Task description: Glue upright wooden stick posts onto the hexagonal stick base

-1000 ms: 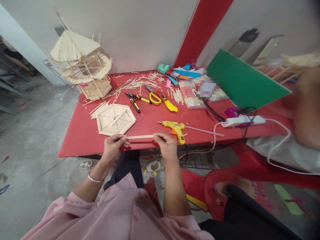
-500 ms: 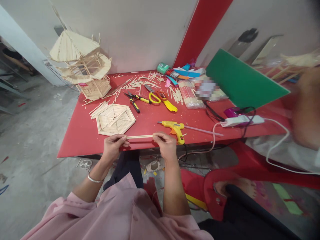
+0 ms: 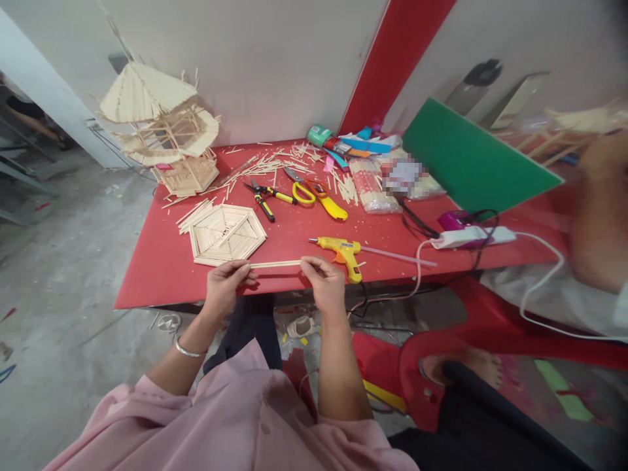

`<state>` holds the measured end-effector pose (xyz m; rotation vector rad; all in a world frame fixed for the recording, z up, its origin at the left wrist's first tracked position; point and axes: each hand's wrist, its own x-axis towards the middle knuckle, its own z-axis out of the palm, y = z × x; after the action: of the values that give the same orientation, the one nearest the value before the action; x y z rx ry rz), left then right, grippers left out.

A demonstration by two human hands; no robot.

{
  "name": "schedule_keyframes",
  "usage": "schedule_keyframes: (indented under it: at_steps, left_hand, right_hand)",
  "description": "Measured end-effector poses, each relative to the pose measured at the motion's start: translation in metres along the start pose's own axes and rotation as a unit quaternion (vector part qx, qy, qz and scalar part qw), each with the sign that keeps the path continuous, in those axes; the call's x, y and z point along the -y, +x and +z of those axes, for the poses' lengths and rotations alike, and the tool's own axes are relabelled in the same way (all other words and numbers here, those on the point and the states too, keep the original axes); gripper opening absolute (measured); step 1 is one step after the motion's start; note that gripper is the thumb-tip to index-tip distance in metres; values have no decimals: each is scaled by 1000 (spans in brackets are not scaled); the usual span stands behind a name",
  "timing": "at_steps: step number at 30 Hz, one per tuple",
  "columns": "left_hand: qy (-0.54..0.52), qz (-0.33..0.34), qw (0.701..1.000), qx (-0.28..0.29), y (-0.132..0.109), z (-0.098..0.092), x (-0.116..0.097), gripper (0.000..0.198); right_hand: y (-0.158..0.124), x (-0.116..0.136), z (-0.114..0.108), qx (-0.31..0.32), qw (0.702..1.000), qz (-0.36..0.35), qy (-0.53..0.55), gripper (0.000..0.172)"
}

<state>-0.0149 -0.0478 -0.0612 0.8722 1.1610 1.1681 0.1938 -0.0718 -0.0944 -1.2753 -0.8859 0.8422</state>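
Observation:
Between my hands stretch thin wooden sticks (image 3: pixel 275 264), lying side by side above the front edge of the red table (image 3: pixel 161 281). My left hand (image 3: pixel 226 282) pinches their left ends, and my right hand (image 3: pixel 324 280) pinches the right ends. Just beyond my left hand lies a flat hexagonal panel (image 3: pixel 226 234) built of wooden sticks. A yellow hot glue gun (image 3: pixel 343 252) rests on its side past my right hand, with a clear glue stick (image 3: pixel 397 255) running out of its back.
Pliers (image 3: pixel 265 196), orange-and-yellow scissors (image 3: pixel 318 193) and loose sticks (image 3: pixel 275 163) lie farther back. A stick-built pagoda model (image 3: pixel 161 131) stands at the back left. Bagged sticks (image 3: pixel 375 186), a green board (image 3: pixel 475 157) and a white power strip (image 3: pixel 473 237) are on the right, near another person's arm (image 3: pixel 598 216).
Both hands keep their pinch on the sticks. The sticks look slightly higher and closer together than before; otherwise little has moved.

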Motion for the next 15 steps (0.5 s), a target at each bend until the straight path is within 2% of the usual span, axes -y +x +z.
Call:
schedule_keyframes:
  at_steps: [7, 15]
  left_hand:
    - [-16, 8, 1000, 8, 1, -1, 2, 40]
    - [-20, 24, 999, 11, 2, -4, 5, 37]
  right_hand:
    - [-1, 2, 1, -16, 999, 21, 43, 36]
    - [-1, 5, 5, 4, 998, 55, 10, 38]
